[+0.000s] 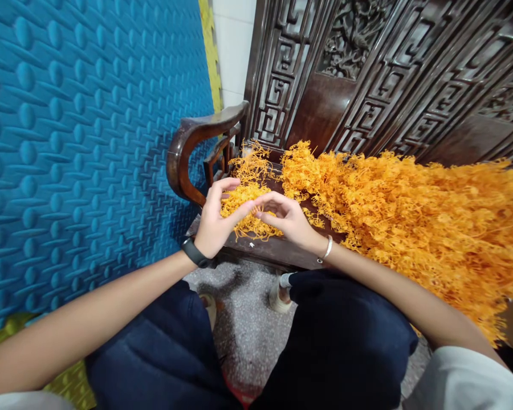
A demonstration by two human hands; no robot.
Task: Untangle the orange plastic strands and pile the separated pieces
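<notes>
My right hand (pixel 286 217), with a silver bracelet at the wrist, pinches a small orange curly plastic piece (pixel 256 209) between thumb and fingertips. Beside it my left hand (pixel 218 213), wearing a dark wristband, has its fingers apart, and its thumb reaches to the right fingertips. Whether the left thumb presses on the piece I cannot tell. Just beyond and below both hands, a small heap of orange curly pieces (pixel 256 228) lies on the dark wooden bench seat (pixel 290 250). Part of that heap is hidden behind the hands.
A large mass of orange plastic sprigs (pixel 402 205) covers the bench to the right. The curved wooden armrest (pixel 179 154) stands at the left, the carved backrest (pixel 325 102) behind. A blue foam mat (pixel 89 142) fills the left side. Speckled floor (pixel 248 319) shows between my knees.
</notes>
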